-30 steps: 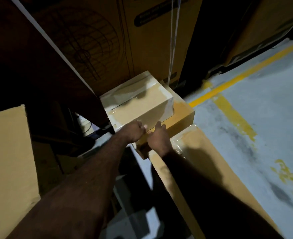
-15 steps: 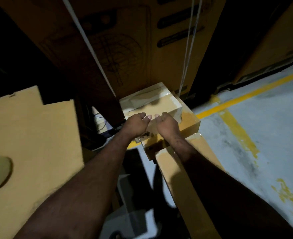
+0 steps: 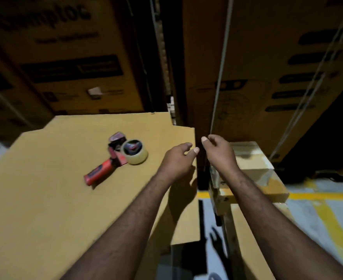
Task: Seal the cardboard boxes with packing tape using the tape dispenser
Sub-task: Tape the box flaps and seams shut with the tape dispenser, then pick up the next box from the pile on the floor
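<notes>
A red-handled tape dispenser [image 3: 114,160] with a clear tape roll lies on a large flat cardboard sheet [image 3: 45,199] at left. A small taped cardboard box [image 3: 253,162] sits on a second box [image 3: 273,188], stacked on a long box at right. My left hand [image 3: 178,160] hovers over the sheet's right edge, fingers loosely curled, holding nothing. My right hand [image 3: 219,152] is raised in front of the small box, fingers loosely curled, empty. Both hands are clear of the dispenser and the boxes.
Tall printed cartons [image 3: 267,67] with strapping bands stand behind. The grey floor with yellow lines [image 3: 328,215] lies at right. A dark gap [image 3: 201,178] separates the sheet and the box stack.
Both hands have let go of the small taped box and lifted away. The view swung left, bringing the cardboard sheet and tape dispenser into sight.
</notes>
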A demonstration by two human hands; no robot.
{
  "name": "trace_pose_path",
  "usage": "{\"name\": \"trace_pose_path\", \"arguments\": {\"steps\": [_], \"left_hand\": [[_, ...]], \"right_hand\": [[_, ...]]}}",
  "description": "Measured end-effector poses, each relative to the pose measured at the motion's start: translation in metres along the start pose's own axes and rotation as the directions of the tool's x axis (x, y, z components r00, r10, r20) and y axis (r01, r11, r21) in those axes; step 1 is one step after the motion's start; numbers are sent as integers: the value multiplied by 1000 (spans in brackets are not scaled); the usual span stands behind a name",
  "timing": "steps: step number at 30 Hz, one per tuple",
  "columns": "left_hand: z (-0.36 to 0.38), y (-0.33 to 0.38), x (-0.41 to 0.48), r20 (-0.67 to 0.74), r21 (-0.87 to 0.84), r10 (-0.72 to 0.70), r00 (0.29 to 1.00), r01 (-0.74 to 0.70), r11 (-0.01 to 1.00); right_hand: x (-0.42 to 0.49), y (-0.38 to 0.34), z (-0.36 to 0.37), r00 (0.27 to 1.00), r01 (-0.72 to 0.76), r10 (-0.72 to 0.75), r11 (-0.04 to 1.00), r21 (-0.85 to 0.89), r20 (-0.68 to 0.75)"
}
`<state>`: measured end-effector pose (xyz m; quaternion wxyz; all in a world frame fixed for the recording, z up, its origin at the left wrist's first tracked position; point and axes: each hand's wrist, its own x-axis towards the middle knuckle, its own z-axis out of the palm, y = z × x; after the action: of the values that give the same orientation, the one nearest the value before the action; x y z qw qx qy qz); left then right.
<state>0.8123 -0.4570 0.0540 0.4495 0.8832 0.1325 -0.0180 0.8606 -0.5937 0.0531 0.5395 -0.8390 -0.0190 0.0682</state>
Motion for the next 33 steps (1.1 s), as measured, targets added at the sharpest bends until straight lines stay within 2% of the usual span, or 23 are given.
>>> {"name": "trace_pose_path", "arguments": {"steps": [4,8,11,15,20,24,28,33], "left_hand": [[-63,-41,-59,-95,-34,-23,995,19,999],[-125,-103,-123,-208,-77,-104,973,89,993],[-170,-156,-178,-318,-116,-202,926,173,978],[-220,-230,-261,-444,-214,-351,824,283,935],[-259,-311,-367,-550,-295,-505,665,412,862],[-274,-361,-441,-616,-397,-605,504,465,791],[-281,-397,-506,-650,-515,-688,323,477,712],[-288,-443,-578,-608,-664,-788,99,481,572]], "right_hand": [[-54,-44,58,992,103,-102,995,-16,76],[-107,-78,131,965,199,-189,979,-39,183],[-148,-99,195,914,284,-259,958,-38,313],[-211,-120,291,811,339,-274,940,-32,517],[-299,-132,395,626,407,-279,914,1,728],[-369,-135,464,463,466,-261,884,17,847],[-434,-141,519,275,549,-250,833,62,928],[-511,-137,585,54,625,-193,772,118,980]]}}
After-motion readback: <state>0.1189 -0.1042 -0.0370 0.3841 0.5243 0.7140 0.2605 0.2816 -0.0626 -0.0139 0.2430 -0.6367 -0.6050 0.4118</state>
